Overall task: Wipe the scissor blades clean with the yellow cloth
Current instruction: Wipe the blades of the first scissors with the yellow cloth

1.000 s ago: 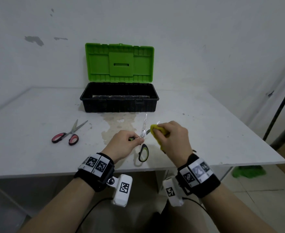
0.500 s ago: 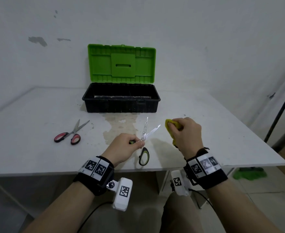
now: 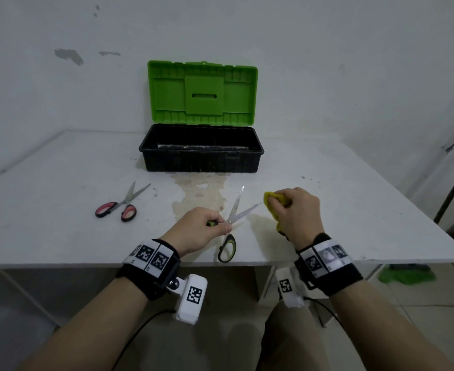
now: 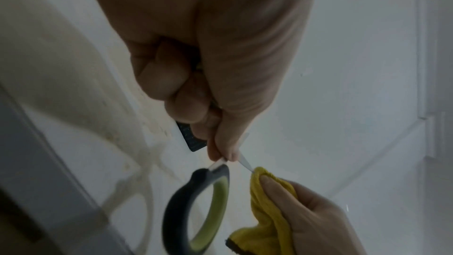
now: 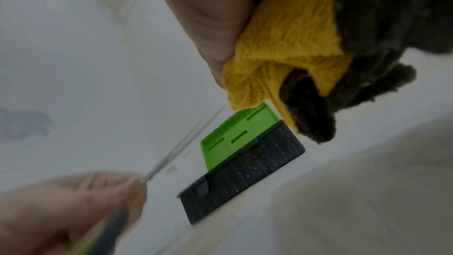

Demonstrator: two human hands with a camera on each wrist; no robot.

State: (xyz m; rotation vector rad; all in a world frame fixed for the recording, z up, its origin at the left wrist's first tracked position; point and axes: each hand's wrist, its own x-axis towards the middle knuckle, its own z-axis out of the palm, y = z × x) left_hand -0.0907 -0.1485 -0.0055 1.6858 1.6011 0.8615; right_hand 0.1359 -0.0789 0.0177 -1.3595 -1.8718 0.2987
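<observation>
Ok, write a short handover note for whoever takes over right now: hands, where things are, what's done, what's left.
Left hand grips the green scissors near the pivot, blades open, one loop hanging.
Right hand pinches the cloth at the right blade's tip.
Red scissors lie on the table, left of the open toolbox.
Done: cannot tell how much has been wiped.
Left: the other blade, then check both.

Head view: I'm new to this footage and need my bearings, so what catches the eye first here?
The bright green lid of the open toolbox stands out against the back wall. At the table's front edge, the left hand holds the open green-handled scissors, while the right hand grips the yellow cloth at one blade's tip. Red-handled scissors lie to the left.
</observation>
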